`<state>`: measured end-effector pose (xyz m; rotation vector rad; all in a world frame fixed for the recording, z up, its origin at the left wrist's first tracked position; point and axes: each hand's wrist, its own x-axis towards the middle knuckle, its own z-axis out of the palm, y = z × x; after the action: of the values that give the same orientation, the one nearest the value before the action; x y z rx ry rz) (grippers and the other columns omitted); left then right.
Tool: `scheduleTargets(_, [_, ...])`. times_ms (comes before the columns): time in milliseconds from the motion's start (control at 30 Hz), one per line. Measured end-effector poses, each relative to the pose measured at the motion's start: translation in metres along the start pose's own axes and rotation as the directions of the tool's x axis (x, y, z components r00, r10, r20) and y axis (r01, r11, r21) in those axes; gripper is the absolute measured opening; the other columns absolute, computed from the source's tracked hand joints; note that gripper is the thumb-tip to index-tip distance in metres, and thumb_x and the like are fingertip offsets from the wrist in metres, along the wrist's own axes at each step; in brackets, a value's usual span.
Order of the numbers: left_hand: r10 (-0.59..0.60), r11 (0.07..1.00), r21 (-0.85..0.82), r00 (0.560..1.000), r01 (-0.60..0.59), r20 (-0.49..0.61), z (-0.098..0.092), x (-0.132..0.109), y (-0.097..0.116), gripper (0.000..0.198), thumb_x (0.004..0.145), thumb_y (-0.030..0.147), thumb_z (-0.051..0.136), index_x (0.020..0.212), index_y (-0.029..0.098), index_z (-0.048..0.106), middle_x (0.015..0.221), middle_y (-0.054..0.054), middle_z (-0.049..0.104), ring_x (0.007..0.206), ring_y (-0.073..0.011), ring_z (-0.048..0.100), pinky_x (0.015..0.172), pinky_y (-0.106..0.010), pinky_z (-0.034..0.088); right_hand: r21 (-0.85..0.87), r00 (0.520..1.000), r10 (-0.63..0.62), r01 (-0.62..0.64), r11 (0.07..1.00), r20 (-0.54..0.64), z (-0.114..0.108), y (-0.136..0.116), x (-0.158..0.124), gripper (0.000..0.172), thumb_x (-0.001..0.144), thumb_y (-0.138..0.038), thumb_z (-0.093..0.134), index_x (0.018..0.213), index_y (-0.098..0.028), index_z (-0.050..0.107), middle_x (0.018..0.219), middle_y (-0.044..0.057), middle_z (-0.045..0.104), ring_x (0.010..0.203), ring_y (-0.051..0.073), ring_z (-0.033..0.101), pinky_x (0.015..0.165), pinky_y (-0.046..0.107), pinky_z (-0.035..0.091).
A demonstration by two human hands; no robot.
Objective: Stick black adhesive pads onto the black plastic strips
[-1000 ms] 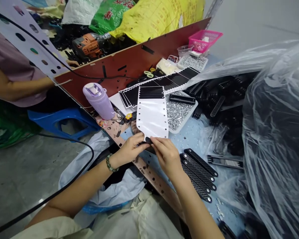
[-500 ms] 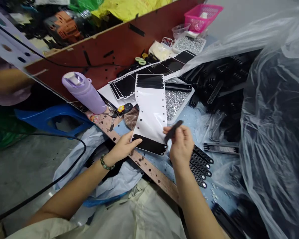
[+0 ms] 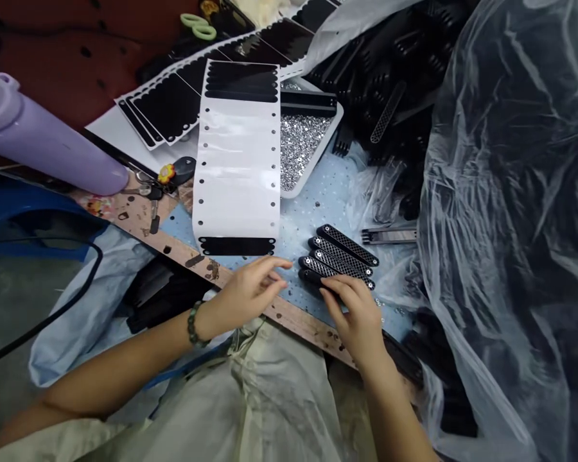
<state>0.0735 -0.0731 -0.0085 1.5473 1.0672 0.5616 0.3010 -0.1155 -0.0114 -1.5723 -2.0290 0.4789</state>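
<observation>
Black plastic is most of what I see through the head camera: four slim mesh bars [image 3: 343, 255] with rounded ends and a fine perforated grid lie side by side in a slanted row on the pale blue speckled mat [image 3: 320, 192], near the worn wooden table edge [image 3: 289, 316]. My right hand [image 3: 359, 316] is at the near end of that row, fingers curled down onto the closest bar; I cannot tell whether they pinch it or only press on it. My left hand [image 3: 250, 292], a beaded bracelet [image 3: 192, 324] at its wrist, hovers just beside it over the table edge, fingers loosely spread and holding nothing. Just beyond the left hand lies a glossy white backing sheet [image 3: 237, 173], long and rectangular with punched holes down both sides and matte black scalloped strips at its far and near ends. Beside it on the right sits a shallow white tray [image 3: 318, 157] of glittering silver stones. A smooth lilac bottle [image 3: 43, 144] lies on its side at the left, with keys [image 3: 154, 192] near its base. Crinkled clear plastic film [image 3: 510, 192] fills the right side, draped over a heap of black comb-like parts [image 3: 390, 83].
</observation>
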Motion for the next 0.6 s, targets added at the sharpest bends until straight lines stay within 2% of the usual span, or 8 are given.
scheduleTargets(100, [-0.124, 0.972, -0.190, 0.987, 0.141, 0.099, 0.016, 0.019, -0.002, 0.028, 0.090, 0.026, 0.049, 0.117, 0.019, 0.054, 0.095, -0.008, 0.067, 0.093, -0.0202, 0.067, 0.073, -0.028, 0.057, 0.000, 1.000, -0.004, 0.004, 1.000, 0.022, 0.002, 0.002, 0.000, 0.020, 0.090, -0.019, 0.052, 0.107, -0.024, 0.062, 0.098, 0.007, 0.065, 0.091, 0.020, 0.059, 0.080, 0.038, 0.050])
scheduleTargets(267, [-0.179, 0.930, -0.297, 0.972, 0.218, 0.153, 0.023, 0.029, -0.006, 0.029, 0.087, 0.019, 0.051, 0.116, 0.016, 0.056, 0.097, -0.009, 0.067, 0.098, -0.0207, 0.065, 0.081, -0.030, 0.055, -0.001, 0.999, -0.025, 0.025, 1.000, 0.037, 0.002, 0.004, 0.002, 0.021, 0.090, -0.018, 0.052, 0.108, -0.022, 0.062, 0.099, 0.007, 0.066, 0.091, 0.019, 0.058, 0.081, 0.036, 0.050])
scheduleTargets(467, [-0.137, 0.945, -0.284, 0.984, 0.164, 0.114, 0.028, 0.032, -0.004, 0.032, 0.086, 0.019, 0.053, 0.117, 0.018, 0.061, 0.119, -0.010, 0.056, 0.092, -0.0168, 0.065, 0.081, -0.029, 0.055, 0.004, 0.999, -0.015, 0.015, 1.000, 0.050, 0.004, 0.004, 0.003, 0.021, 0.091, -0.017, 0.050, 0.108, -0.022, 0.062, 0.100, 0.007, 0.065, 0.090, 0.019, 0.058, 0.080, 0.036, 0.050])
scheduleTargets(600, [-0.147, 0.956, -0.237, 0.982, 0.172, 0.120, 0.028, 0.035, -0.002, 0.028, 0.087, 0.023, 0.052, 0.112, 0.020, 0.064, 0.118, -0.010, 0.055, 0.088, -0.0156, 0.064, 0.078, -0.028, 0.055, -0.003, 0.999, -0.047, 0.047, 0.999, 0.028, 0.005, 0.004, 0.003, 0.020, 0.090, -0.015, 0.052, 0.107, -0.020, 0.062, 0.099, 0.007, 0.066, 0.089, 0.019, 0.057, 0.079, 0.035, 0.050])
